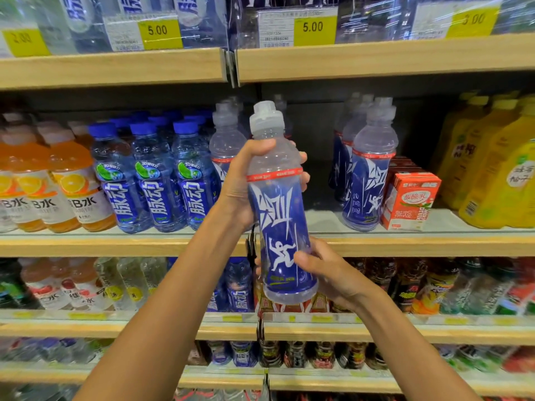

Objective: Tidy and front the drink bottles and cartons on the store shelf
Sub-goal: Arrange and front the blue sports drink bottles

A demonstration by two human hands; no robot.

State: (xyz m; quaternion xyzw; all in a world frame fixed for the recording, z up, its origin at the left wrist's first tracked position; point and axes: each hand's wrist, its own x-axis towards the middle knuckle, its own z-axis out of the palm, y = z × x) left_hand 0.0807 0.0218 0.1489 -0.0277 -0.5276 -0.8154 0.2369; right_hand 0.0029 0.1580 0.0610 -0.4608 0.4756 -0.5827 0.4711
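Head view, single moment.

**Task's thing:** one blue-label sport bottle (279, 215) is off the shelf. It is held in the air in front of the middle shelf (115, 241), near upright with its base leaning a little to the right and its label towards the camera.

**Left hand** (246, 183): grips the bottle's shoulder below the grey cap. The thumb lies across the near side. The fingers (304, 176) curl round the back and show at the bottle's right edge.

**Right hand** (330, 270): holds the lower body with the thumb pressed on the label. Its other fingers wrap behind the bottle and are mostly hidden.

**Beyond the fingers:**
- The front of the shelf looks unoccupied directly behind the held bottle; a cap shows deeper in.
- Just left of the left hand stands a same-brand bottle (227, 143).
- Right of the fingers is a same-brand row (370, 175).
- A red carton (411, 198) sits just beside that row, turned corner-on.
- Further left are blue-capped bottles (150, 175).
- Far right are yellow bottles (492, 169).

**Judgement, step in hand:** this bottle is being fronted, and the label already looks squared by the two-hand hold.

**Next move calls for:**
- Carry the bottle forward over the shelf lip.
- Set the base flat in the open slot at the front edge.
- Keep the label facing out.
- Loosen the lower fingers first so they clear the neighbouring bottles.

The carton probably wants squaring afterwards.
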